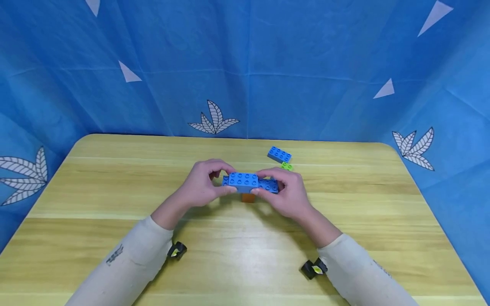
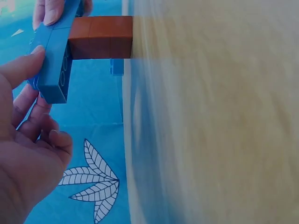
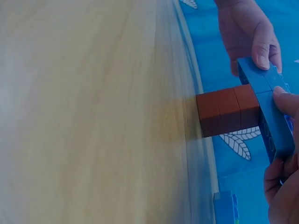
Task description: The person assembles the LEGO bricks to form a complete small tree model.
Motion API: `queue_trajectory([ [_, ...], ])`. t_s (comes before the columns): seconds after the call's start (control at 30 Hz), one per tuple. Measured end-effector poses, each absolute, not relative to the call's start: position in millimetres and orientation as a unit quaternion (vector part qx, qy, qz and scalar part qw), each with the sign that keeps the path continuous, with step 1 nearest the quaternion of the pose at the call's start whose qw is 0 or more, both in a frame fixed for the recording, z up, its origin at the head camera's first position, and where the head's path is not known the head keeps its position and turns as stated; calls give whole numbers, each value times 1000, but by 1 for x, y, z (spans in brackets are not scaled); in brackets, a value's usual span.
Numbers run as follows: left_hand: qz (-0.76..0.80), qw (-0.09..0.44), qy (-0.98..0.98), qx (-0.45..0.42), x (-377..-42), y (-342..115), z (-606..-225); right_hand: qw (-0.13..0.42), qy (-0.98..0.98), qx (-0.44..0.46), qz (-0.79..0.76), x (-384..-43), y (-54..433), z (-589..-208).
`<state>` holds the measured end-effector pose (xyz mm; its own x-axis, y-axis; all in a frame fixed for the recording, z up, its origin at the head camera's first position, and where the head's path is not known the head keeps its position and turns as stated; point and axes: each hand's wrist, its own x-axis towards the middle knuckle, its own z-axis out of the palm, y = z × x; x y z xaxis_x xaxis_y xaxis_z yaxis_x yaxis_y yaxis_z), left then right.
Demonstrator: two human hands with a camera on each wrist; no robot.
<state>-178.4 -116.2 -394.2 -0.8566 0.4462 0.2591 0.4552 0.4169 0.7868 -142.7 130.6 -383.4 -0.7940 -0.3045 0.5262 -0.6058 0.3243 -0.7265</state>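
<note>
A short column of reddish-brown toy bricks (image 2: 103, 37) stands on the table, with two blue bricks (image 1: 269, 185) laid end to end across its top like a beam. Over their joint sits another blue eight-stud brick (image 1: 243, 180). My left hand (image 1: 202, 183) pinches the left end of this upper brick between thumb and fingers. At its opposite end, my right hand (image 1: 288, 192) pinches it the same way. Part of the lower blue layer is hidden by the hands and the upper brick. Whether the upper brick is fully pressed down I cannot tell.
Behind the right hand lie a loose blue brick (image 1: 279, 154) and a green brick (image 1: 286, 166), the green one partly covered by the hand. The wooden table (image 1: 115, 178) ends at a blue patterned cloth (image 1: 245, 51) behind it.
</note>
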Motion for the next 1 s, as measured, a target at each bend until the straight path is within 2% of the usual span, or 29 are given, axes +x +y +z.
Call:
queue_trajectory([
  [0.23,-442,-23,-860,-254,-178,-116,-399,138,-796,269,525,-141,134,-386],
  [0.3,-443,-25,-861,-250,-178,-115,-399,131,-786,260,545,-146,140,-398],
  [0.47,-439,-30,-864,-243,-178,-113,-398,106,-747,163,636,-159,162,-425],
  [0.57,-439,-33,-865,-241,-178,-113,-399,92,-740,93,659,-161,172,-427],
  [0.77,-439,-35,-866,-238,-178,-113,-401,84,-829,37,551,-162,186,-438],
  [1.0,-450,-35,-859,-241,-178,-112,-402,99,-894,19,437,-165,184,-447],
])
